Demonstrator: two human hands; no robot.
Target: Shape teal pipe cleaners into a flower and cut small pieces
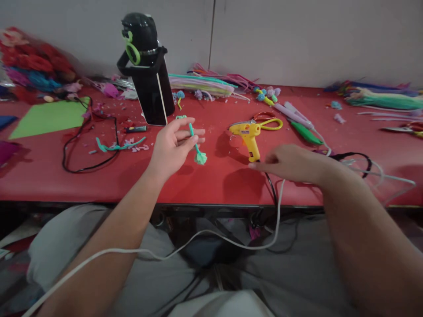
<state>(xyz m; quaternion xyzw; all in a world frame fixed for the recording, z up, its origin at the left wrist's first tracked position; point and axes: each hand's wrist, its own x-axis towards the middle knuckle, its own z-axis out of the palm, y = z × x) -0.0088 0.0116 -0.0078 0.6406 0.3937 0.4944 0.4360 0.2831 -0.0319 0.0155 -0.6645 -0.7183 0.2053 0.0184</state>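
A small green pipe-cleaner flower [200,157], with a thin stem and a ruffled head, hangs head down from my left hand [176,143]. The thumb and fingers pinch its stem above the red tabletop. On the right, my right hand [287,163] is closed at the bottom of the handle of a yellow hot glue gun [249,138], where the black cord comes out. The gun's nozzle points left. Part of the grip is hidden behind my thumb and knuckles. Behind the gun lie scissors with a yellow and red handle [272,124].
A black bottle [148,75] stands at the back left, a phone-like black slab leaning against it. Pipe-cleaner bundles [205,86] lie along the wall. A lilac tool [294,113] and a green one [306,133] lie right. A white cable [211,233] crosses my lap.
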